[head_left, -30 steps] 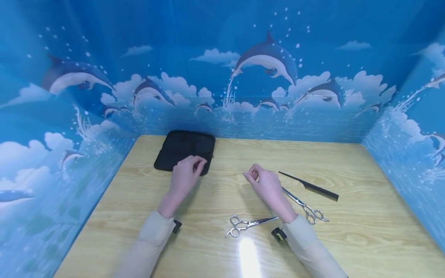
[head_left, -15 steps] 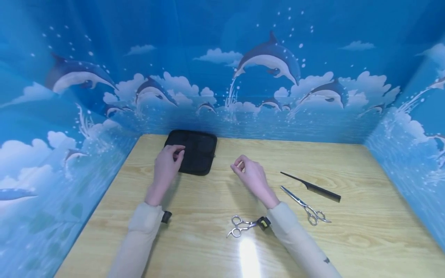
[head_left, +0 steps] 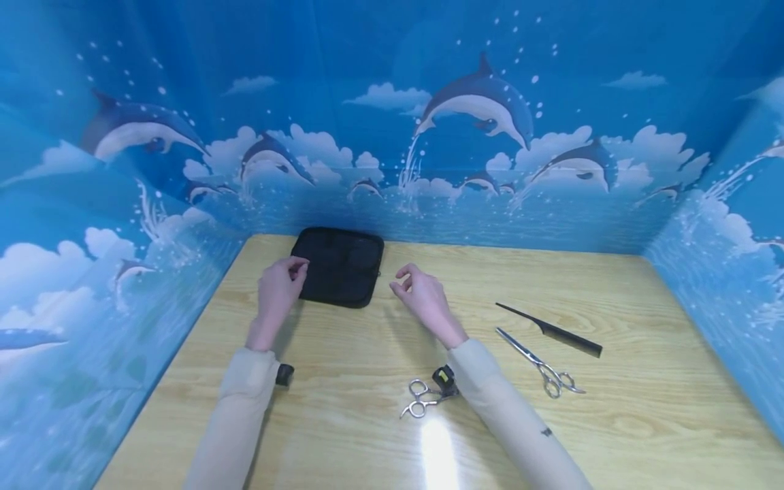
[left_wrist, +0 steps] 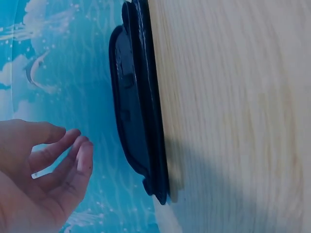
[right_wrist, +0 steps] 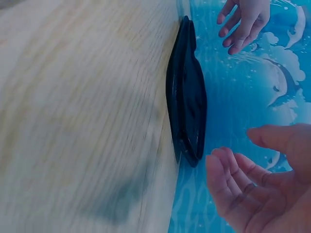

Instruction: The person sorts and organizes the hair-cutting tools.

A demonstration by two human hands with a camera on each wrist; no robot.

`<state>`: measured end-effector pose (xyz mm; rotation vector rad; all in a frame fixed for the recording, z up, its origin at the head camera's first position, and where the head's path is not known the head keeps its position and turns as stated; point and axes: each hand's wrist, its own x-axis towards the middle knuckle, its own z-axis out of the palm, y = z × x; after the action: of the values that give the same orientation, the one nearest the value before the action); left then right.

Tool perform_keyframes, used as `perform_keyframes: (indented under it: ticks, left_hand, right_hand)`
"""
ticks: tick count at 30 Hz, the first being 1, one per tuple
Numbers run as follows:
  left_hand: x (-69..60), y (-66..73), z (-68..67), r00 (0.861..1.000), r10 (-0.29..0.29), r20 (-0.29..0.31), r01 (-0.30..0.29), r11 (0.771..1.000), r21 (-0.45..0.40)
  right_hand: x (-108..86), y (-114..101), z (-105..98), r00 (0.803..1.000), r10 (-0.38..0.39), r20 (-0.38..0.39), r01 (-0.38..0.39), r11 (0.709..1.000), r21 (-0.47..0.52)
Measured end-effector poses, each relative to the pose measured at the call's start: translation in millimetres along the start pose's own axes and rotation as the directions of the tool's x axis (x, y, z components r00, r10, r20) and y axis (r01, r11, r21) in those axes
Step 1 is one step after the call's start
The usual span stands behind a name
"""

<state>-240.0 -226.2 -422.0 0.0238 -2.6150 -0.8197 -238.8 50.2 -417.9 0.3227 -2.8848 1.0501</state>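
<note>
A flat black zip case (head_left: 343,267) lies at the back left of the table. My left hand (head_left: 278,289) hovers by its left edge, fingers loosely bent and holding nothing. Beyond the case's right edge is my right hand (head_left: 422,299), also holding nothing, with thumb and fingertips apart. In the left wrist view the case (left_wrist: 138,102) stands clear of the left hand (left_wrist: 43,170). The right wrist view likewise has a gap between the case (right_wrist: 187,92) and the right hand (right_wrist: 262,179).
To the right lie a black tail comb (head_left: 566,338) and silver hair scissors (head_left: 539,364). A second pair of scissors (head_left: 422,398) lies near the front, its blades partly hidden by the right wrist's camera and sleeve. Blue dolphin-print sheeting (head_left: 392,150) walls the wooden table (head_left: 343,422).
Both hands have moved left. The left hand went from over the case's front to its left edge; the right drew closer to its right edge, with thumb and fingers parting. The case stayed put.
</note>
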Motion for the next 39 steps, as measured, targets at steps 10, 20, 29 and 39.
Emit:
perform_keyframes:
  ticks: [10, 20, 29, 39]
  left_hand:
    - [5.6, -15.4, -5.6, 0.996, -0.082, -0.037, 0.082, 0.997, 0.01]
    - [7.6, -27.0, -5.6, 0.979, -0.202, 0.035, 0.198, 0.976, 0.095]
    - [7.3, -33.3, -2.1, 0.964, -0.229, 0.137, 0.203, 0.963, 0.18]
    - [4.5, -42.6, -2.8, 0.948, -0.227, 0.224, 0.18, 0.961, 0.211]
  right_hand:
    - [31.3, -14.2, 25.2, 1.0, -0.012, 0.016, 0.012, 1.0, -0.015]
    - [49.1, -11.9, 47.3, 0.997, 0.064, 0.032, -0.063, 0.998, -0.02]
    - [62.6, -12.4, 58.5, 0.994, 0.091, 0.065, -0.088, 0.995, -0.042]
    - [70.9, -15.6, 68.1, 0.986, 0.117, 0.12, -0.113, 0.993, -0.034]
